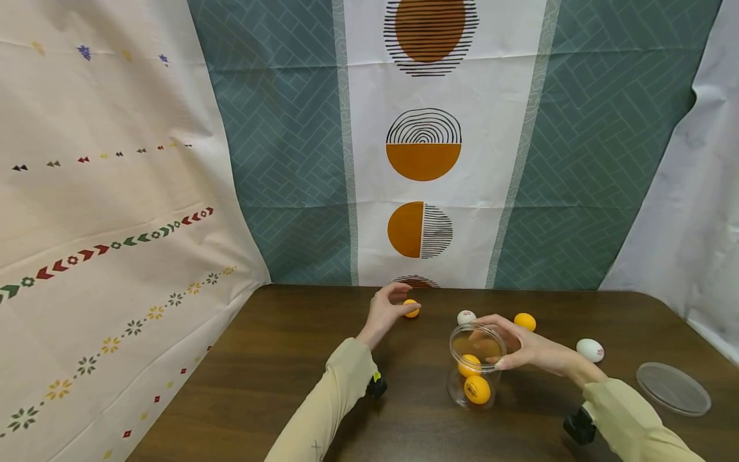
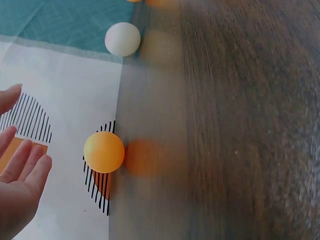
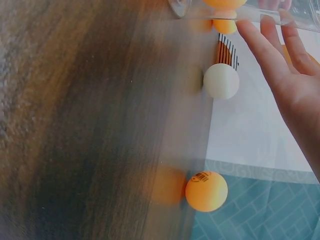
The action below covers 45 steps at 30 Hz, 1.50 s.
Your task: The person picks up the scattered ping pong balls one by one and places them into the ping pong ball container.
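My right hand (image 1: 522,346) grips a clear plastic jar (image 1: 456,385) near its rim, thumb at the front and fingers round the far side. Two orange table tennis balls (image 1: 476,389) show inside the upright jar. At the back of the table my left hand (image 1: 385,314) reaches toward a single orange ball (image 1: 412,308), fingers spread and thumb apart from them. In the left wrist view a gap separates the fingers (image 2: 37,175) from that ball (image 2: 104,152). The right wrist view has the right hand's fingertips (image 3: 245,27) against the jar wall.
Behind the jar stands a white ball (image 1: 466,317). Another orange ball (image 1: 525,321) and a white ball (image 1: 590,350) lie to the right. A clear round lid (image 1: 674,388) rests flat at the right of the dark wooden table (image 1: 260,385). Patterned cloth hangs along the back edge.
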Motion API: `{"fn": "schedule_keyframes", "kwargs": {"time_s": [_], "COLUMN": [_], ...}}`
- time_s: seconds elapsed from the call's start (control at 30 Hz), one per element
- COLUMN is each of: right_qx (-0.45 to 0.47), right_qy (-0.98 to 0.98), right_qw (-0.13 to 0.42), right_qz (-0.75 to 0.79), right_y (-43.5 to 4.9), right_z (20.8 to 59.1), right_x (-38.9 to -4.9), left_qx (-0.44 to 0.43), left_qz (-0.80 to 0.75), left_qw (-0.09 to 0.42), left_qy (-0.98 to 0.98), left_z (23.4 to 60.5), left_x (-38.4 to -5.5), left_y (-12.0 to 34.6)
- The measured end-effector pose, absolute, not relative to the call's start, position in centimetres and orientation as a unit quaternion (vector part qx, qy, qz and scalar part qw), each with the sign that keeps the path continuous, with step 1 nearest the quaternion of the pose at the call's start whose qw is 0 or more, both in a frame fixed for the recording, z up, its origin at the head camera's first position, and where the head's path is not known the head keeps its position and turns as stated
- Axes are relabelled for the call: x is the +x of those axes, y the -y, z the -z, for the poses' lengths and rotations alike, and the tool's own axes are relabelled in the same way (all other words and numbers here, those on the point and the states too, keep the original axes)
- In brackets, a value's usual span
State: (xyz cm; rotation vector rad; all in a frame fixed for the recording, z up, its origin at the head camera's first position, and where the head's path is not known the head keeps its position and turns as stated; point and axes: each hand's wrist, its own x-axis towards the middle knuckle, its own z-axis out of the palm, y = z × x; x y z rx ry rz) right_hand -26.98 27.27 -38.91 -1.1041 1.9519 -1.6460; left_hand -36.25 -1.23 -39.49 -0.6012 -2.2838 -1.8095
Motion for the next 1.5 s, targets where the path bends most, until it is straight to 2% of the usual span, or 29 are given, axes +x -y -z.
{"fn": "schedule_keyframes", "kwargs": {"time_s": [0.5, 0.83, 1.5], "right_qx": [-0.384, -0.373, -0.389], "right_qy": [-0.711, -0.700, -0.675], "right_qw": [0.167, 0.180, 0.194], "right_qz": [0.565, 0.581, 0.596], "right_y": [-27.5, -27.4, -27.3], "right_z": [39.1, 39.1, 39.1], "right_x": [-27.1, -27.1, -27.2], "left_qx": [-0.210, -0.182, -0.158], "left_qz": [0.584, 0.562, 0.540], "left_qw": [0.077, 0.055, 0.053], "left_qy": [0.780, 0.805, 0.825], "left_z": [40.5, 41.2, 42.4], "left_x": [-37.5, -37.7, -38.6], "left_y": [1.4, 1.3, 1.0]}}
